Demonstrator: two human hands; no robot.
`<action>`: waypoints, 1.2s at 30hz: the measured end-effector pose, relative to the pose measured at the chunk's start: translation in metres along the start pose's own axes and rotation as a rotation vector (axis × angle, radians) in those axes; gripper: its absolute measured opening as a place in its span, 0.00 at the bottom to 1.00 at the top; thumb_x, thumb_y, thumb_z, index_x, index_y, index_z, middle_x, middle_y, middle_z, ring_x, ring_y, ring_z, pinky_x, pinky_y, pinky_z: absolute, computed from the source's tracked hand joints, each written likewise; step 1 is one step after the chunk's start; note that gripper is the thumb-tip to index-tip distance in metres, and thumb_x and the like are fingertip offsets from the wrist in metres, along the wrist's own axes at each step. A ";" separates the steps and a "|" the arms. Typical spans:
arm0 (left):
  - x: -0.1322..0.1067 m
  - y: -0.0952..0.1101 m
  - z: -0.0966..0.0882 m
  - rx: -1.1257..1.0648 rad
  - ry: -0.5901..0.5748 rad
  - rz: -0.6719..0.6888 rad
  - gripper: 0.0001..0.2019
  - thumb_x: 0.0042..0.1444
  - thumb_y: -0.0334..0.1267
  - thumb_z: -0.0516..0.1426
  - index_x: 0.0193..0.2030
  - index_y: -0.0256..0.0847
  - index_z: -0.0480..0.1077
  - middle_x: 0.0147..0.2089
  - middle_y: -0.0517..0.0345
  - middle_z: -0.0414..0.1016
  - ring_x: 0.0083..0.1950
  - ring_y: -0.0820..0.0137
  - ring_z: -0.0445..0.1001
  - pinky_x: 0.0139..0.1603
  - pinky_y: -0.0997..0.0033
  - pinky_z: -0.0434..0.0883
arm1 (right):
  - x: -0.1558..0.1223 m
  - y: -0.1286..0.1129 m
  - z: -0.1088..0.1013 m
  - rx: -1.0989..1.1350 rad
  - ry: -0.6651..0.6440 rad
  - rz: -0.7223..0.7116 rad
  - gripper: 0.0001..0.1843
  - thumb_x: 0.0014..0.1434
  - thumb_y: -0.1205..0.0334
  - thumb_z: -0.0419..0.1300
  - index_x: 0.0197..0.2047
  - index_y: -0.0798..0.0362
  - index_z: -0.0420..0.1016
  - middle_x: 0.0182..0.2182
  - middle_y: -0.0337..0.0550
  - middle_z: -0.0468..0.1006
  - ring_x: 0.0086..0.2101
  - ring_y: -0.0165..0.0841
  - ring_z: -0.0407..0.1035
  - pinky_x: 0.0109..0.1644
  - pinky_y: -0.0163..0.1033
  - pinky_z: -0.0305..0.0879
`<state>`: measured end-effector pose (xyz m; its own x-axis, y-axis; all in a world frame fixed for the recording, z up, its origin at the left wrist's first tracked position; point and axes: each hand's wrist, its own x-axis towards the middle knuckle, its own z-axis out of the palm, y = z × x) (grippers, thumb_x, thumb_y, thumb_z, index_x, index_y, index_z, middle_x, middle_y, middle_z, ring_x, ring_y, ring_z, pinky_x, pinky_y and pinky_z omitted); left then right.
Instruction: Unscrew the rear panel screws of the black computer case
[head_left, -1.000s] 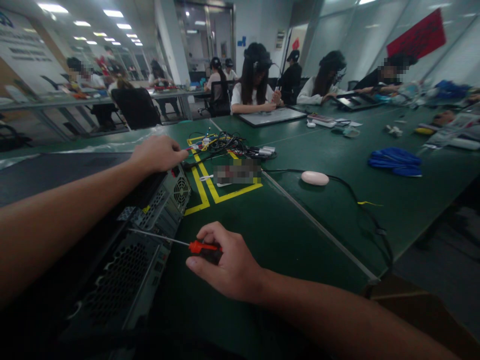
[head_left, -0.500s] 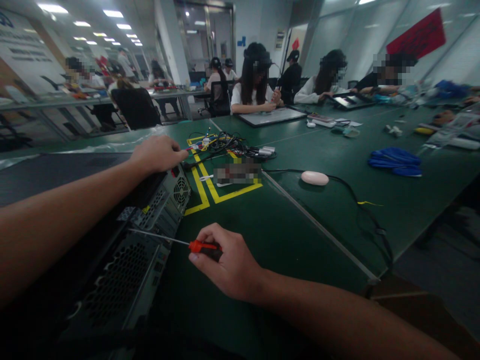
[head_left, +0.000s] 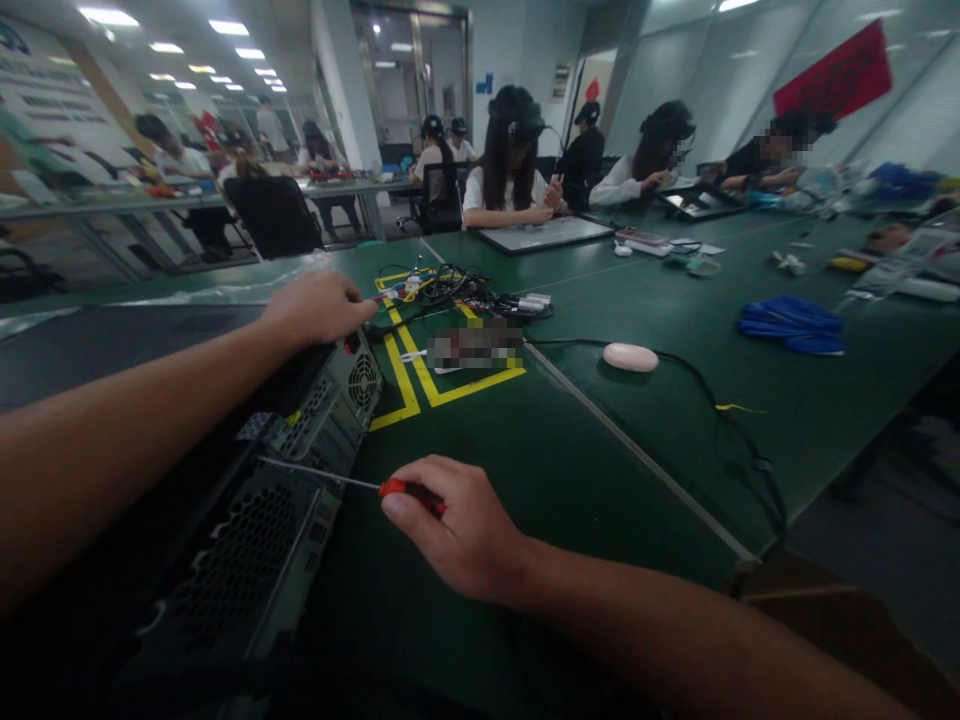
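Observation:
A dark computer case (head_left: 247, 530) lies on its side on the green table (head_left: 585, 470), its perforated back panel facing me. My right hand (head_left: 457, 530) is closed around a red and black screwdriver (head_left: 352, 482). The thin shaft points left, its tip against the back panel. My left hand (head_left: 319, 305) rests on the far top corner of the case with its fingers curled over the edge near the fan grille (head_left: 362, 380).
A tangle of cables (head_left: 450, 285) lies inside yellow tape lines (head_left: 409, 385) beyond the case. A white mouse (head_left: 630, 356) with a black cord and blue gloves (head_left: 787, 323) lie to the right. Several people sit at the far end of the table.
My right hand has turned slightly on the screwdriver handle, covering more of it. The left hand and the case stay where they were.

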<state>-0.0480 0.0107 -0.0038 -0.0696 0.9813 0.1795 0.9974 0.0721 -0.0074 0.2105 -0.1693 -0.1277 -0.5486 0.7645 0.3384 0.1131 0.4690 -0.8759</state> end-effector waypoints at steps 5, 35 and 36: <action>0.001 0.001 -0.002 -0.001 -0.010 -0.001 0.33 0.69 0.62 0.58 0.63 0.46 0.94 0.61 0.35 0.93 0.64 0.32 0.87 0.62 0.39 0.84 | 0.000 -0.001 0.000 0.074 -0.011 0.102 0.17 0.72 0.48 0.76 0.54 0.48 0.80 0.38 0.37 0.83 0.35 0.36 0.76 0.44 0.42 0.73; -0.010 0.014 -0.010 -0.064 -0.026 -0.008 0.32 0.72 0.60 0.60 0.67 0.44 0.92 0.68 0.32 0.91 0.70 0.33 0.86 0.66 0.43 0.84 | 0.036 -0.019 -0.045 0.178 -0.180 0.269 0.25 0.61 0.52 0.84 0.46 0.47 0.72 0.35 0.30 0.77 0.32 0.30 0.72 0.26 0.33 0.73; -0.009 0.013 -0.010 -0.064 -0.022 -0.006 0.32 0.71 0.61 0.60 0.67 0.44 0.93 0.67 0.33 0.91 0.70 0.33 0.86 0.66 0.43 0.84 | 0.042 -0.014 -0.046 0.221 -0.204 0.276 0.29 0.58 0.50 0.87 0.45 0.48 0.72 0.35 0.30 0.78 0.32 0.30 0.73 0.26 0.32 0.74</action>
<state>-0.0338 0.0009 0.0038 -0.0758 0.9846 0.1575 0.9961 0.0676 0.0565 0.2242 -0.1236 -0.0856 -0.6783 0.7343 0.0244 0.1109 0.1352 -0.9846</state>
